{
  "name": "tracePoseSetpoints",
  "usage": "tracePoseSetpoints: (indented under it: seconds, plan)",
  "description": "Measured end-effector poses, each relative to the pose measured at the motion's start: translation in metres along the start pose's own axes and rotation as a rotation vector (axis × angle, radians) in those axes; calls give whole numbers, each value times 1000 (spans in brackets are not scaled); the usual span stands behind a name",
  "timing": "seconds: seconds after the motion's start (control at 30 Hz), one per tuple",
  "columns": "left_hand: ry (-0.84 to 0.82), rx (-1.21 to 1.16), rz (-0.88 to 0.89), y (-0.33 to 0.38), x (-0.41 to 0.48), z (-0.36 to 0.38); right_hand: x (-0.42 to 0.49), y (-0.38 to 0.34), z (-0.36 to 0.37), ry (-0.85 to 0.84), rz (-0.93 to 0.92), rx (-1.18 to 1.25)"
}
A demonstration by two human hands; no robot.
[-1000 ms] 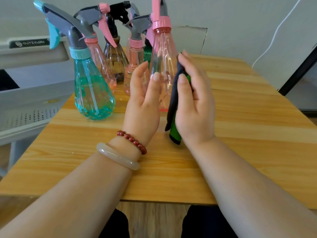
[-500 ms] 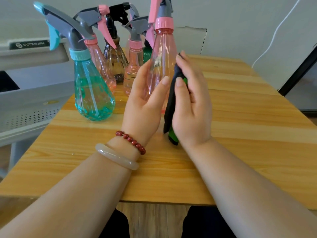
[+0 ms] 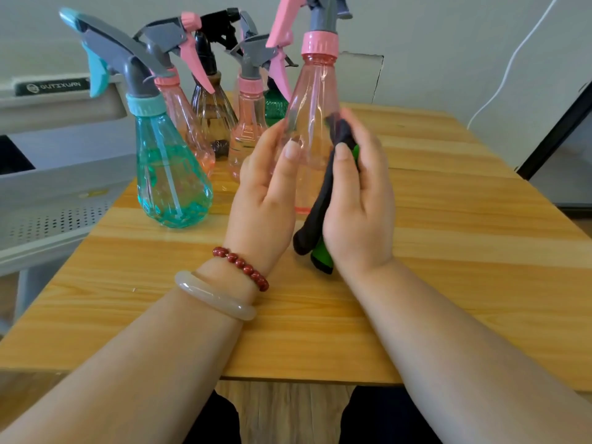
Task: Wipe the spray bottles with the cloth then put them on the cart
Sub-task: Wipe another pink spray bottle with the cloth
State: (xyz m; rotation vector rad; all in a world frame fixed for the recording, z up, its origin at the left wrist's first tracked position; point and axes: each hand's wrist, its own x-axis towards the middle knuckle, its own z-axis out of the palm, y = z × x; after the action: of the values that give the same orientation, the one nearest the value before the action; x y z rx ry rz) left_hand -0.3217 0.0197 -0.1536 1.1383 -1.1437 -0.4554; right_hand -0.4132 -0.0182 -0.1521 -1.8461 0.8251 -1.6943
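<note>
Through the head camera, a clear pink plastic spray bottle (image 3: 315, 123) with a cone-shaped, smooth, glossy body, a ribbed pink collar and a grey and pink trigger is standing nearly upright in front of the person, over the wooden table (image 3: 448, 251). Whether its base is touching the grained tabletop cannot be told.

The left hand (image 3: 266, 190) is gripping the bottle's lower body, fingers curling round the far side and thumb lying on the near side. The right hand (image 3: 358, 200) is grasping a soft black and green cloth (image 3: 315, 219), thumb over it, and pressing it against the bottle's right flank. The cloth's end is hanging below the palm.

Six spray bottles are showing: three pink, one teal bottle (image 3: 169, 174) holding liquid, one brown bottle (image 3: 211, 113) and one green bottle (image 3: 275, 105); five are clustering at the table's far left. The grey perforated metal cart (image 3: 64, 174) is sitting just beside the table's left edge. A red bead bracelet (image 3: 240, 265) and a pale bangle (image 3: 214, 296) are circling the left wrist.
</note>
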Motion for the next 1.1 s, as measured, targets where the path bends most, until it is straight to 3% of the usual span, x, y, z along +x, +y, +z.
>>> tracePoseSetpoints:
  seconds: [0.07,0.13,0.27,0.33,0.63,0.8,0.97,1.03,1.1]
  plan:
    - [-31,-74,-4,1,0,0,-2,2,0,-4,-132,-68]
    - [-52,-143,-12,1,-2,1,-1,1,0,-20,-109,-26]
    - [28,-206,-33,3,-4,3,4,-7,-2,-3,276,255]
    - [55,-231,-66,3,-4,3,6,-2,-5,-6,370,314]
    - [-29,-107,-10,1,-2,0,1,-1,-3,42,-67,-2]
    - [-70,-137,5,0,-4,2,0,-2,-2,37,105,110]
    - [30,-163,-2,-1,-5,2,4,-4,-4,23,345,276]
    - [30,-202,-35,0,-5,1,3,-2,-4,22,329,268]
    - [19,-196,-49,3,-4,1,-1,-5,-2,6,183,163]
